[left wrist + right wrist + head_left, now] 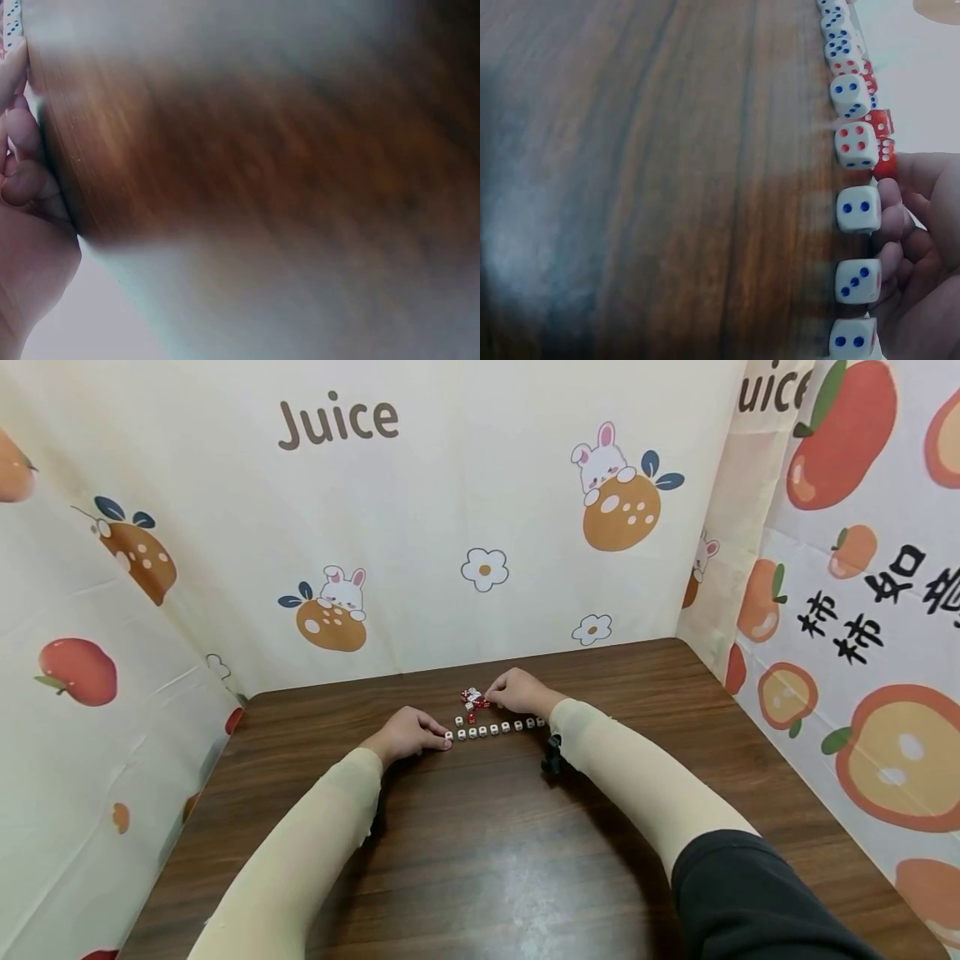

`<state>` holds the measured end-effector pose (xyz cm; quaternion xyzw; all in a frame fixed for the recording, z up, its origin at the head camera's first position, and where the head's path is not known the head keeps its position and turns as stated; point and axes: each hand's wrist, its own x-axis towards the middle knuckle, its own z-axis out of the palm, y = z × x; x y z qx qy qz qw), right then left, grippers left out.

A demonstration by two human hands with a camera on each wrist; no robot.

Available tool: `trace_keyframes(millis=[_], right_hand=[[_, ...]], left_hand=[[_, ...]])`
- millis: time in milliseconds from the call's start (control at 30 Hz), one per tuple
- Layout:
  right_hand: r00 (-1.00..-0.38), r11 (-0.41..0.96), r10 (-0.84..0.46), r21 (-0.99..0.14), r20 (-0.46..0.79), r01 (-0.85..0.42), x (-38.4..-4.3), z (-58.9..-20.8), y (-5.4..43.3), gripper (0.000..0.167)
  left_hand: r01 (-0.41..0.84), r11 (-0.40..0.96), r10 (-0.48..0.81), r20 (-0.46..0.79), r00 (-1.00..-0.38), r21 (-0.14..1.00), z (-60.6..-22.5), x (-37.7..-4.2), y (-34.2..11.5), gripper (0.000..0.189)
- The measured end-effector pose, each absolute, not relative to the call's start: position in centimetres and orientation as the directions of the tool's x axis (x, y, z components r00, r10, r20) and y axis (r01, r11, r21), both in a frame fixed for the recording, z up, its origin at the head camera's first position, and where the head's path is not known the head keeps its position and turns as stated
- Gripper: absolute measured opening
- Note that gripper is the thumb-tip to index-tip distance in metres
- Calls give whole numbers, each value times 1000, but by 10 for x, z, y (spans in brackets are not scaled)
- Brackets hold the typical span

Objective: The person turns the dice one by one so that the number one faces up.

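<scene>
Near the middle of the table, small white dice (483, 731) stand in a row, spaced unevenly. My left hand (405, 735) is at the row's left end, pinching a white die (448, 736) between thumb and index finger. The left wrist view shows only part of those fingers and white dice (13, 22) at its edge. Behind the row lies a small heap of red and white dice (472, 696). My right hand (519, 692) is at the heap's right side, its fingertips on a red die (885, 157); the row partly hides these fingers in the right wrist view.
A single white die (459, 721) and a red die (472, 718) lie between heap and row. The brown wooden table (465, 843) meets a printed cloth (420, 527) at the back and sides. A dark object (552, 756) is under my right wrist.
</scene>
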<state>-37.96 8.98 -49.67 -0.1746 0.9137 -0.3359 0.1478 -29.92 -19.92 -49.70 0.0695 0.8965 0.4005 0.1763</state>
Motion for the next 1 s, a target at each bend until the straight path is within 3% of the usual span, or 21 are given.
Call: trace_keyframes(millis=[567, 767, 1000], right_hand=[[-901, 681, -412, -703, -137, -204, -384, -504, 97, 27], [-904, 680, -403, -707, -143, -192, -382, -505, 95, 39], [-901, 679, -417, -700, -118, -223, -381, -503, 94, 26]], left_hand=[[-20, 676, 249, -253, -935, 736, -499, -297, -197, 20], [-4, 676, 249, -234, -940, 737, -498, -292, -196, 21], [-17, 678, 242, -246, -939, 735, -497, -294, -196, 23]])
